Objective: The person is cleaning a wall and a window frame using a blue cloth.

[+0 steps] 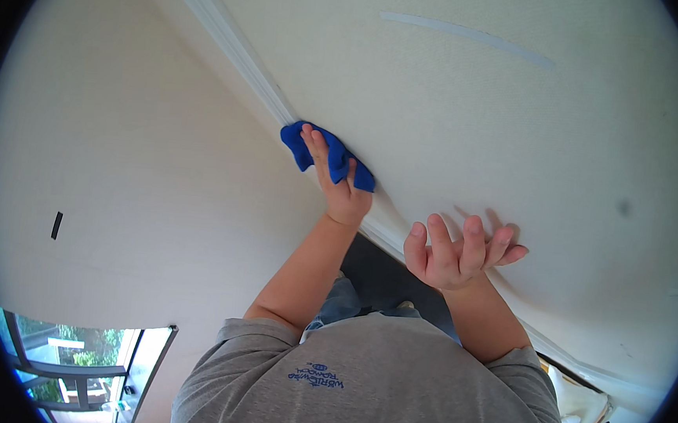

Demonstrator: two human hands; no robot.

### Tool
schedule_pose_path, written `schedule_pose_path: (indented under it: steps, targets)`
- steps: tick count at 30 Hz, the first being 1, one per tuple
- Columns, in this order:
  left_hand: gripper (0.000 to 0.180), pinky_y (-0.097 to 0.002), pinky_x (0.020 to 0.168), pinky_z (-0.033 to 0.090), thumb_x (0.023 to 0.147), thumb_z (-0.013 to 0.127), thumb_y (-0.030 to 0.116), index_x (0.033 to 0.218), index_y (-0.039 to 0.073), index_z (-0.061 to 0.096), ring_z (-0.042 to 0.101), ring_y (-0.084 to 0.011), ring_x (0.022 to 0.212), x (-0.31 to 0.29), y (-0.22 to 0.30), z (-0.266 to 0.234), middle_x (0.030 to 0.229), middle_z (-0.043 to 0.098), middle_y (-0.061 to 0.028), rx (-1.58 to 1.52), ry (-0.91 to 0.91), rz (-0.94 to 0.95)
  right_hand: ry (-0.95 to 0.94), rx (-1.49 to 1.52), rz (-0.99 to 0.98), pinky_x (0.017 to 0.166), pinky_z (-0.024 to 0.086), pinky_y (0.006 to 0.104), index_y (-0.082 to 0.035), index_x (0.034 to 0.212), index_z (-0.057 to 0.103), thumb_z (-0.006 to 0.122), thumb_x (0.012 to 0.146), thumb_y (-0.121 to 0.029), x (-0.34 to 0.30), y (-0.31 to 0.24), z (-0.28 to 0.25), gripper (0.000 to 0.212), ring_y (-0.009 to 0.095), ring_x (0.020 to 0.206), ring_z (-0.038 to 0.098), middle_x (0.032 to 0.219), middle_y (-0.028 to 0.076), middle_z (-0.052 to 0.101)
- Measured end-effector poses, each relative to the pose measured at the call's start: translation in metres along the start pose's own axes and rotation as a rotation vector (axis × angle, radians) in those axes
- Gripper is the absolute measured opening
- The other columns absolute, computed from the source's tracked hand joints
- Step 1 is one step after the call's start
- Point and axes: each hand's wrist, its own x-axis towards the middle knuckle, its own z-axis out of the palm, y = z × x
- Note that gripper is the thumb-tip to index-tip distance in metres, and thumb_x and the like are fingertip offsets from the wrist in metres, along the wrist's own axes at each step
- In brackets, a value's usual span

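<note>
My left hand (pixel 345 200) reaches up and presses a blue cloth (pixel 343 153) against the white trim (pixel 240 55), where the two pale walls meet. Its fingers are stretched out, and folds of the cloth lie between and around them. Off to the right, my right hand (pixel 458 255) is held up with its palm turned toward me. Nothing lies in it, and its fingers are apart and slightly bent. It is close to the right wall (pixel 562 164); whether its back touches the surface I cannot tell.
A long pale strip (pixel 469 36) marks the upper right wall, with a dark smudge (pixel 624 206) lower down. The left wall bears a small black strip (pixel 56 225). A dark-framed window (pixel 68 369) is at lower left. Dark floor (pixel 378 273) shows between my arms.
</note>
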Motion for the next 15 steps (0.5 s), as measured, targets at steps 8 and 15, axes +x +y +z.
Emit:
schedule_pose_path:
  steps: [8,15]
  targets:
    - [0.070,-0.0502,0.118,0.022,0.085,0.063,0.011,0.148,-0.004,0.037,0.024,-0.0461,0.146,-0.052,0.084,-0.014,0.158,0.026,-0.0261,-0.140,-0.348,-0.086,-0.037,0.059,0.060,0.120,-0.005,0.0543,-0.011,0.097,0.065,0.062,0.089,-0.026,-0.001,-0.010,-0.003,0.017,0.044,0.144,0.029,0.141,0.020,0.051]
    - [0.047,-0.0385,0.112,0.037,0.097,0.055,0.013,0.141,0.000,0.046,0.044,-0.0334,0.138,-0.087,0.050,-0.101,0.147,0.044,-0.0234,-0.256,-0.211,-0.770,-0.359,0.581,0.269,0.118,0.013,0.0532,-0.008,0.100,0.063,0.066,0.084,-0.021,-0.004,-0.059,-0.025,0.021,0.043,0.136,0.040,0.138,0.021,0.050]
